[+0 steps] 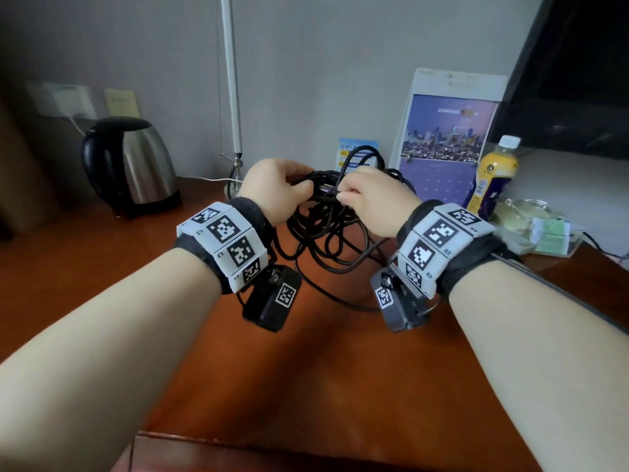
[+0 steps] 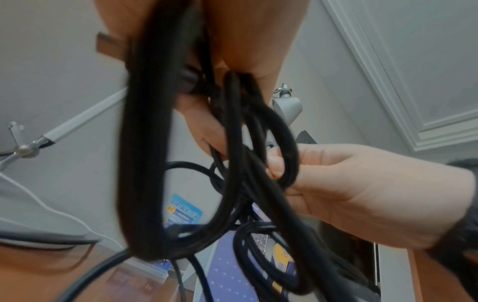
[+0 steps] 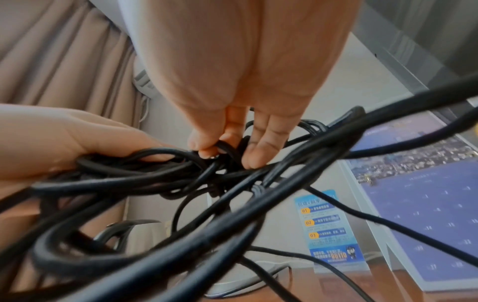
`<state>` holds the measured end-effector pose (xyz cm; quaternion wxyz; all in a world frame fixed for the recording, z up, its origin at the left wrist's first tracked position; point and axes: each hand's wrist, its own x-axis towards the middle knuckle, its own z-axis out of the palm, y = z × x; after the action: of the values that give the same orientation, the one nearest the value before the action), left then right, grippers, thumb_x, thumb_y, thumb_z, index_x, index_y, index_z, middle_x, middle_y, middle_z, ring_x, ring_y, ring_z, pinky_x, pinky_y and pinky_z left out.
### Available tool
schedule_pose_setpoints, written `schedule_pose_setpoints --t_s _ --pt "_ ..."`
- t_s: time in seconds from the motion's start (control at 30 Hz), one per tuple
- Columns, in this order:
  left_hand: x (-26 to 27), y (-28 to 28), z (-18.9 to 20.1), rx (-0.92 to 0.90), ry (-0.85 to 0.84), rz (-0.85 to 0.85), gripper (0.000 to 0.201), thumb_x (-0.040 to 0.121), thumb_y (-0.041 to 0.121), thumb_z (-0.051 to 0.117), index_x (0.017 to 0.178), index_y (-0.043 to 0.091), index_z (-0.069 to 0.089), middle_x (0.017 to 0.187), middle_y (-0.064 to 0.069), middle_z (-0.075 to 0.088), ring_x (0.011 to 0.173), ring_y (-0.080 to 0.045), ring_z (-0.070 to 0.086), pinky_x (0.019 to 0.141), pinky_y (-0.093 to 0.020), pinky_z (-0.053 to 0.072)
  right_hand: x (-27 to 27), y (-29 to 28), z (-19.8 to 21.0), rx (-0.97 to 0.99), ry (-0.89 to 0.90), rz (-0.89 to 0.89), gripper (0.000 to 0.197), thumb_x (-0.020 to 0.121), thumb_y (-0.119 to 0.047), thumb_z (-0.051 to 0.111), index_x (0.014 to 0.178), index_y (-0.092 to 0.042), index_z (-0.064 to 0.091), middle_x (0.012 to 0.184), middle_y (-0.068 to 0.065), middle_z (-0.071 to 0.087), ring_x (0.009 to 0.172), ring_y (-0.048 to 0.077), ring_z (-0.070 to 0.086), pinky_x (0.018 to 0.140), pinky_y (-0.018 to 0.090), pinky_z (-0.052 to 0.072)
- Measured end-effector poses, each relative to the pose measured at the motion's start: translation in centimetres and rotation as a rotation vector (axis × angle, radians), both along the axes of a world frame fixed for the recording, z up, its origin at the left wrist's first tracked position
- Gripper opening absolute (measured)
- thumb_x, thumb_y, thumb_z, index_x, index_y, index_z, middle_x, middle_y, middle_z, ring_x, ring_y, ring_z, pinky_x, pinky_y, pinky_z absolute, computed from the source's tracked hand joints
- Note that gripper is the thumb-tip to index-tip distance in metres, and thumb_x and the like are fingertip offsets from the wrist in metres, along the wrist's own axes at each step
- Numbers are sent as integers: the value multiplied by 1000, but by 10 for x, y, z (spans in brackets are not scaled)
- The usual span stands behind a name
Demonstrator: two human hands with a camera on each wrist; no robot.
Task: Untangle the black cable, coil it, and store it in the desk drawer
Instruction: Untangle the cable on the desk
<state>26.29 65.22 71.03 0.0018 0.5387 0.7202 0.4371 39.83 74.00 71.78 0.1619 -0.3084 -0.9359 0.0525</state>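
Note:
A tangled black cable [image 1: 326, 229] hangs in loops between both hands above the brown wooden desk [image 1: 306, 362], its lower loops touching the desk. My left hand [image 1: 275, 189] grips a bunch of strands at the tangle's upper left. My right hand [image 1: 371, 199] pinches a strand near a small plug end at the upper right. In the left wrist view the cable [image 2: 145, 163] runs through the left palm, and the right hand [image 2: 349, 190] holds one loop. In the right wrist view the right fingertips [image 3: 207, 149] pinch one strand of the cable [image 3: 232, 214]. No drawer is in view.
A steel kettle [image 1: 132, 165] stands at back left. A white lamp pole [image 1: 231, 80] rises behind the hands. A blue leaflet [image 1: 357, 151], a calendar stand [image 1: 446, 137], a yellow drink bottle [image 1: 493, 178] and wrapped packets [image 1: 534, 226] stand at back right, under a dark screen [image 1: 578, 69].

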Motion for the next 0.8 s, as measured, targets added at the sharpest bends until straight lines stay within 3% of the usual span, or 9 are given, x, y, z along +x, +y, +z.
schedule_pose_setpoints --t_s 0.07,0.17,0.3,0.43,0.5,0.63,0.7,0.8 --pt "8 -3 2 -10 26 25 32 89 14 54 120 12 63 116 -5 67 102 -13 60 75 -5 33 9 0 -1 68 9 21 21 98 -23 39 101 -12 56 106 2 46 102 22 49 77 30 33" --pt "19 -6 4 -33 42 62 33 89 14 54 120 14 62 116 -3 66 96 -7 57 78 -8 34 19 -1 -2 141 20 50 23 99 -26 38 103 -12 56 101 0 42 99 24 50 74 29 31" --pt "29 -8 6 -118 29 90 37 86 18 59 123 18 60 116 -2 65 96 -7 56 76 -8 34 26 -2 -2 150 22 75 15 100 -22 38 93 -14 49 99 1 39 89 24 47 70 29 31" --pt "31 -14 4 -140 -4 122 30 85 20 61 115 17 65 108 -1 67 87 -7 55 73 -12 37 25 0 -3 223 -16 123 18 98 -7 38 108 -9 53 104 2 41 88 16 40 64 23 22" --pt "30 -22 -1 -97 -9 144 29 86 20 61 114 16 65 107 1 67 89 -7 57 73 -10 37 22 -2 -3 209 9 144 18 98 -9 38 108 -9 53 98 -2 35 92 21 49 60 25 19" --pt "24 -40 -11 -81 -48 108 29 86 18 62 114 15 66 109 0 69 100 -12 63 93 -25 46 16 -8 -11 70 33 217 17 98 -14 41 102 -7 56 100 2 41 85 26 58 78 36 46" --pt "20 -46 -12 -80 -60 98 28 86 18 62 114 14 66 108 -2 69 100 -14 63 92 -24 46 15 -14 -15 12 39 242 18 98 -11 41 103 -3 56 100 4 41 88 26 57 84 42 47" --pt "14 -48 -15 -83 -19 114 31 89 17 59 119 11 62 113 -3 65 100 -12 58 83 -13 37 11 -19 -17 -56 35 245 16 96 -6 42 105 -2 55 95 1 38 94 26 55 86 40 47"
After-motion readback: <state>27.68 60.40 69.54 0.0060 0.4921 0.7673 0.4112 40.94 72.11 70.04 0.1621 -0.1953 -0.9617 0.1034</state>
